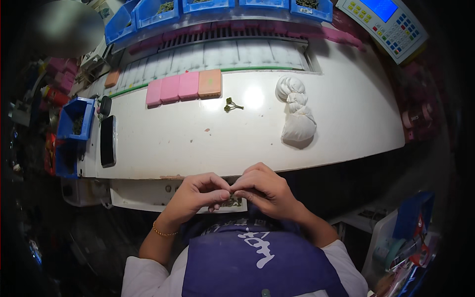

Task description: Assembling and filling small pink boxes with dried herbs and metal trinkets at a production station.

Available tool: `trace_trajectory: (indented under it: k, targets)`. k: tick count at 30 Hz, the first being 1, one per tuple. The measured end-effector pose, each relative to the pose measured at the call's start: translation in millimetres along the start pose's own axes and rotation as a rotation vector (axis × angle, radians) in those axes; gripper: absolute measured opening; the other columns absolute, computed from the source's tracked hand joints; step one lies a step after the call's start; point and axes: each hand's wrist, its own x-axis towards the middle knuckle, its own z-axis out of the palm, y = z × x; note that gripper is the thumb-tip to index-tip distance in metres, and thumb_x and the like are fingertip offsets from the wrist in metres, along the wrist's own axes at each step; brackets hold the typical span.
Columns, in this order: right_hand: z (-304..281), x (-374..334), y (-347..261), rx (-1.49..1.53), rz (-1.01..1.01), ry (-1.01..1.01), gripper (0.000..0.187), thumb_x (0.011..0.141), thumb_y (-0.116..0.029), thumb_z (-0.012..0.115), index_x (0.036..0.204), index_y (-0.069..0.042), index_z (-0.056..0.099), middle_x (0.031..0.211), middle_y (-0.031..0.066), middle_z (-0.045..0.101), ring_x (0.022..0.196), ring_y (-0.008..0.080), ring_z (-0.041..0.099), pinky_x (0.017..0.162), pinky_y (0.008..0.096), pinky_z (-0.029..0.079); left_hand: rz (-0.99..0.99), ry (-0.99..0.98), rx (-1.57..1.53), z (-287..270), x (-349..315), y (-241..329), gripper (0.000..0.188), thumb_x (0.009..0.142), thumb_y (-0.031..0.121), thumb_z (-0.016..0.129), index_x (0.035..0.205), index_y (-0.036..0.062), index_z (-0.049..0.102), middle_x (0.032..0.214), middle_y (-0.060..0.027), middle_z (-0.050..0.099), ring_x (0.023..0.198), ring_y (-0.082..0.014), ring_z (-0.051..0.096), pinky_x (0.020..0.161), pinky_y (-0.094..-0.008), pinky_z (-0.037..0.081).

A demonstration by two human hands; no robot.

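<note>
Both my hands meet over the table's near edge, thumbs and fingertips pinched together. My left hand (200,194), with a beaded bracelet at its wrist, is closed. My right hand (264,187) is closed too, its fingertips against the left ones. Whatever is between the fingers is too small or hidden to make out. Beneath them an open shallow drawer (141,192) holds dark greenish bits (236,201), partly covered by my hands. Farther off on the white table (237,136) lies a small green forked sprig (232,105).
Pink and orange boxes (184,86) stand in a row beyond the hands. A twisted white cloth bag (298,111) lies right, a phone (108,141) left. Blue bins (157,17) line the back; other blue bins (75,119) stand left. A keypad device (386,24) is back right.
</note>
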Motion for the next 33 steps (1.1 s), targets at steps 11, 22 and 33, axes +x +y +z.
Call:
trace_trajectory:
  k: [11,22,33]
  targets:
    - [1.5,-6.8,-1.5,-0.25,-0.171,0.307,0.031,0.07,0.007,0.074,0.099,-0.004,0.069,0.087,0.0054,0.067,0.079,0.0241,0.06,0.069,0.032,0.05,0.068,0.111,-0.167,11.3,2.6,-4.4,0.015,0.096,0.012,0.062,0.103,-0.0008,0.063,0.087,-0.0133,0.068,0.065,-0.0127,0.061,0.054,-0.0223,0.047]
    - [1.7,-4.8,3.5,-0.239,-0.167,0.331,0.03,0.07,0.007,0.076,0.097,-0.004,0.069,0.086,0.0053,0.068,0.079,0.0225,0.061,0.068,0.0309,0.05,0.064,0.137,-0.164,13.1,9.8,-4.1,0.015,0.096,0.013,0.062,0.101,-0.0006,0.064,0.086,-0.0125,0.068,0.065,-0.0121,0.061,0.054,-0.0224,0.049]
    - [4.3,-2.9,7.1,-0.227,-0.135,0.359,0.022,0.072,0.003,0.079,0.091,-0.004,0.071,0.082,0.0047,0.068,0.076,0.0209,0.061,0.065,0.0296,0.049,0.054,0.122,-0.194,10.7,13.5,-7.1,0.016,0.098,0.015,0.059,0.101,0.0001,0.063,0.086,-0.0131,0.068,0.064,-0.0123,0.061,0.053,-0.0218,0.048]
